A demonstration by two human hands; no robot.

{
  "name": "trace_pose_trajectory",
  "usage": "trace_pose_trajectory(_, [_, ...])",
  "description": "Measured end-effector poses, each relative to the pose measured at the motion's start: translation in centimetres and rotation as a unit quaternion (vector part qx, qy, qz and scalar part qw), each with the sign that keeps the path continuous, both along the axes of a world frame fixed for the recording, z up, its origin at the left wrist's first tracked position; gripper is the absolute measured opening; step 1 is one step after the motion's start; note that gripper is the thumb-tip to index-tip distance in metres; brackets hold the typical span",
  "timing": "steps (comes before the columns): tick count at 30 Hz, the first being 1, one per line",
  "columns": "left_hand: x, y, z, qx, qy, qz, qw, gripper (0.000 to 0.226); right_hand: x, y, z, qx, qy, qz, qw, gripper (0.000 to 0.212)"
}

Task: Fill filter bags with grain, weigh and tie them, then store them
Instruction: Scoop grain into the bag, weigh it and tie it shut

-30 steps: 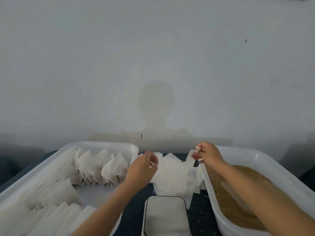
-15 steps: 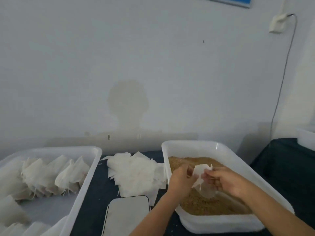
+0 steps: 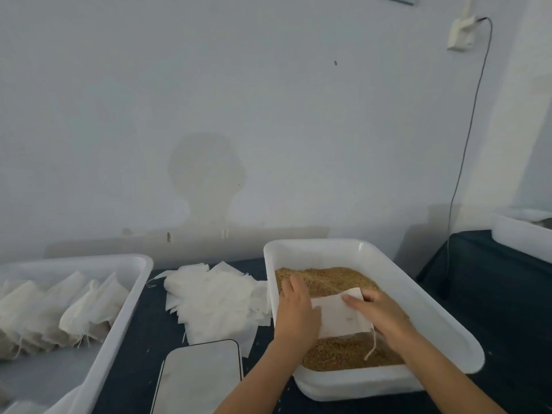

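Note:
Both my hands hold one empty white filter bag (image 3: 340,316) flat above the brown grain (image 3: 325,279) in a white tub (image 3: 418,297). My left hand (image 3: 294,309) grips the bag's left end. My right hand (image 3: 379,312) holds its right end, fingers laid over the top, and the bag's drawstring (image 3: 372,346) dangles below toward the grain. A loose pile of empty filter bags (image 3: 215,297) lies on the dark table left of the tub. Several filled, tied bags (image 3: 59,312) stand in a second white tub (image 3: 131,291) at the left.
A flat scale with a pale top (image 3: 200,377) sits at the table's front, between the two tubs. Another white container (image 3: 522,234) stands at the far right edge. A cable (image 3: 466,144) hangs down the wall from a socket.
My view swung right. Both hands left the pile of empty bags with one bag, carried it over the grain tub and spread it out flat there.

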State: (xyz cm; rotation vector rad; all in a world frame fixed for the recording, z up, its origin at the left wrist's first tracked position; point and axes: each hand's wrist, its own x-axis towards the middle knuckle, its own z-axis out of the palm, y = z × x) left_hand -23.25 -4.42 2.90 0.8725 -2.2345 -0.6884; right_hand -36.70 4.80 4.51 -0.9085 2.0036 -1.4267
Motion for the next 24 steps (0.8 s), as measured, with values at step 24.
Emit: trace_pose_trajectory(24, [0.6, 0.5, 1.1, 0.188, 0.045, -0.255, 0.947, 0.032, -0.2, -0.3, -0.7, -0.072, -0.150, 0.219, 0.962, 0.017])
